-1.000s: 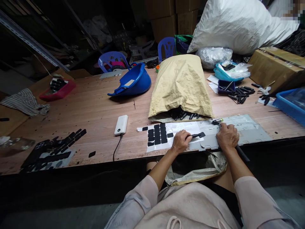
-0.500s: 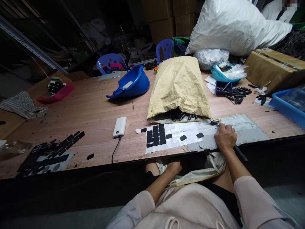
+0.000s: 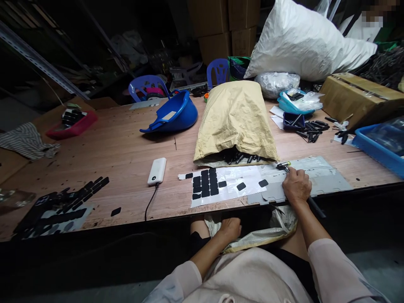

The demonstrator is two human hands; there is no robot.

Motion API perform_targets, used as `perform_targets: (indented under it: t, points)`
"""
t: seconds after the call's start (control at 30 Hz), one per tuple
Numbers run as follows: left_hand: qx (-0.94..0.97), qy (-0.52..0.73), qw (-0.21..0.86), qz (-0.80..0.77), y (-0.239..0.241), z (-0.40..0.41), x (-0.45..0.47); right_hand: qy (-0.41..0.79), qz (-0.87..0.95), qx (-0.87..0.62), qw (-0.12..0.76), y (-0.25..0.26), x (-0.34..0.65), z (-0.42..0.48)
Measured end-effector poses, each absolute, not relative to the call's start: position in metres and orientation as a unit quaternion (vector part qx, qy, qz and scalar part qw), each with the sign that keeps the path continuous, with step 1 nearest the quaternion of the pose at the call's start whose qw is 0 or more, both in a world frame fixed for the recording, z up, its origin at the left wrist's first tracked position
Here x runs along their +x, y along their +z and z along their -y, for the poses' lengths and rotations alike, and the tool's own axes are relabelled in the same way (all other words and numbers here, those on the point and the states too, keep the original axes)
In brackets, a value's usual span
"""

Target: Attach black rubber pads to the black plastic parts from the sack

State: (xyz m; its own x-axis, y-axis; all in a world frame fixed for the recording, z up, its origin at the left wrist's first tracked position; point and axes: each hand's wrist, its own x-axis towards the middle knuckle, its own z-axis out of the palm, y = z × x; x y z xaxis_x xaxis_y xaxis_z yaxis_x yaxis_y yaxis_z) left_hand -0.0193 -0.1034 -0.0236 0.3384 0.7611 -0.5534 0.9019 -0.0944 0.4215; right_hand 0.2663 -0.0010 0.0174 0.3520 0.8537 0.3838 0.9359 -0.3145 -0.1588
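My right hand is wrapped round a hammer. Its black handle slants back past the table edge, and its yellow-tipped head rests over a grey board. Down in my lap, my left hand is curled at the mouth of an open sack; whatever its fingers hold is hidden. A white sheet with rows of black rounded pads lies left of the board. Just behind the sheet, a tan sack lies with its mouth towards me, showing black slender parts inside.
A white power bank with a cable lies left of the sheet. Further left are black strips. A blue basin stands behind. Rightwards are a small dark tray, loose black parts, a cardboard box and a blue tray.
The camera view has shifted slightly. My left hand sits a little differently in my lap; my right hand keeps its hold on the hammer over the board.
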Motion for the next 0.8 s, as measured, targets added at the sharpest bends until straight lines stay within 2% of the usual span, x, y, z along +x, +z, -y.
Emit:
perform_targets:
  t: [0.07,0.2,0.3,0.4,0.53,0.8]
  points:
    - [0.764,-0.051,0.393,-0.510,-0.003,0.100,-0.015,-0.117,0.555,-0.804,0.178,0.017,0.266,0.001]
    - [0.765,0.151,0.462,-0.422,0.042,0.058,0.003,-0.119,0.551,-0.807,0.177,0.017,0.265,0.001]
    - [0.730,0.277,0.342,-0.523,0.062,-0.002,0.020,-0.119,0.555,-0.806,0.169,0.017,0.265,0.001]
    - [0.698,0.269,0.241,-0.619,0.067,-0.058,0.038,-0.122,0.552,-0.808,0.165,0.016,0.264,0.001]
    - [0.671,0.193,0.216,-0.682,0.066,-0.095,0.054,-0.125,0.552,-0.809,0.161,0.016,0.263,0.002]
    - [0.695,0.201,0.211,-0.658,0.064,-0.065,0.027,-0.124,0.554,-0.808,0.161,0.019,0.261,0.003]
